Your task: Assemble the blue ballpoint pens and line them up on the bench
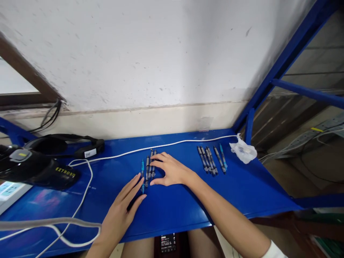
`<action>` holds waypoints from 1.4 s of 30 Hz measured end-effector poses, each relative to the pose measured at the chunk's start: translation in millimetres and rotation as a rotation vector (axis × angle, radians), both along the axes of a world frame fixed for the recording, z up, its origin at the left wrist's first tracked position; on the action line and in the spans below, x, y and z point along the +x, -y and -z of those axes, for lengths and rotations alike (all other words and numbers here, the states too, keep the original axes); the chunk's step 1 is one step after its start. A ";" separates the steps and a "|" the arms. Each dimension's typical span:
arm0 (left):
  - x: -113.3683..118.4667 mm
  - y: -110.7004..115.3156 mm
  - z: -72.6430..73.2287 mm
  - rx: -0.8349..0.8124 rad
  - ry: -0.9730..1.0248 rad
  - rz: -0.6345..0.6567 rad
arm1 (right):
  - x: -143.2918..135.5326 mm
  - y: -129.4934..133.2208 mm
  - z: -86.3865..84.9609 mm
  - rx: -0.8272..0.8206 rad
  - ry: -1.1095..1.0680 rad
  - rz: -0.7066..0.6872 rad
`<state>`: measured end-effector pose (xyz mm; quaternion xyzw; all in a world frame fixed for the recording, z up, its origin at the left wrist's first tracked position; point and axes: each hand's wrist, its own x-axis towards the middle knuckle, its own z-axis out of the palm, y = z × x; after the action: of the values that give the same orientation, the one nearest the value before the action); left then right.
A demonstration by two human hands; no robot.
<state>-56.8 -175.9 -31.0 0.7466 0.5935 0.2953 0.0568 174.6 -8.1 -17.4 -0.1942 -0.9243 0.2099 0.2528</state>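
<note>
My left hand (pixel 122 204) lies low over the blue table, fingers stretched out and apart, its fingertips at a teal pen (pixel 143 165). Just right of that pen, a dark pen (pixel 147 168) lies nearly parallel. My right hand (pixel 170 170) reaches in from the right with spread, slightly curved fingers. Its fingertips are at more dark pens (pixel 151 172), and it partly covers them. Whether the fingertips press on the pens, I cannot tell. Farther right, several dark pens (pixel 206 159) lie in a slanted row with a second teal pen (pixel 223 157) at its right end.
A white cable (pixel 172 144) runs along the table's back. Crumpled white plastic (pixel 243 150) sits at the right. On the left are a black bottle-like object (pixel 53 173), a black strap (pixel 67 138) and a power strip (pixel 12 195). A phone (pixel 168 243) shows below the table edge.
</note>
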 end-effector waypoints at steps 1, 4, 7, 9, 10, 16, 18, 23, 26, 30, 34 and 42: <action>0.3 0.2 0.5 0.000 -0.015 0.004 | -0.6 0.5 0.3 -0.002 -0.002 -0.004; 1.5 -0.1 0.3 0.009 -0.048 0.024 | -1.5 1.9 0.0 -0.003 0.019 0.015; 2.3 -3.1 -2.4 0.012 -0.063 0.038 | -1.6 3.0 -1.5 -0.004 0.059 0.042; 2.5 -6.7 -5.3 -0.008 -0.065 0.045 | -1.7 3.4 -2.2 -0.014 0.076 0.052; 2.6 -9.0 -6.8 -0.020 -0.069 0.052 | -1.7 3.4 -2.3 -0.021 0.080 0.054; 2.5 -24.9 -10.8 -0.035 -0.143 0.146 | -1.1 2.2 -1.0 -0.049 0.045 0.021; 1.8 -30.1 -9.9 -0.050 -0.182 0.179 | -0.5 1.7 -1.2 -0.057 0.035 0.008; 1.1 -36.7 -7.0 -0.077 -0.221 0.220 | -1.1 1.6 -3.2 -0.056 -0.006 -0.010; 1.6 -35.1 -6.0 -0.057 -0.178 0.200 | -3.3 2.8 -4.2 -0.082 -0.065 -0.028; 1.2 -30.4 -5.4 -0.047 -0.121 0.180 | -5.2 6.0 -5.1 -0.140 -0.151 -0.051; 0.1 -28.2 -4.6 -0.007 -0.084 0.201 | -4.8 8.3 -6.4 -0.159 -0.173 -0.064; 1.2 -31.0 0.2 0.038 -0.047 0.147 | -3.7 6.5 -4.9 -0.144 -0.126 0.053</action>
<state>-55.6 -144.9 -31.2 0.7957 0.5327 0.2838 0.0503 170.9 -14.6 -12.5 -0.2226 -0.8836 0.2809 0.3013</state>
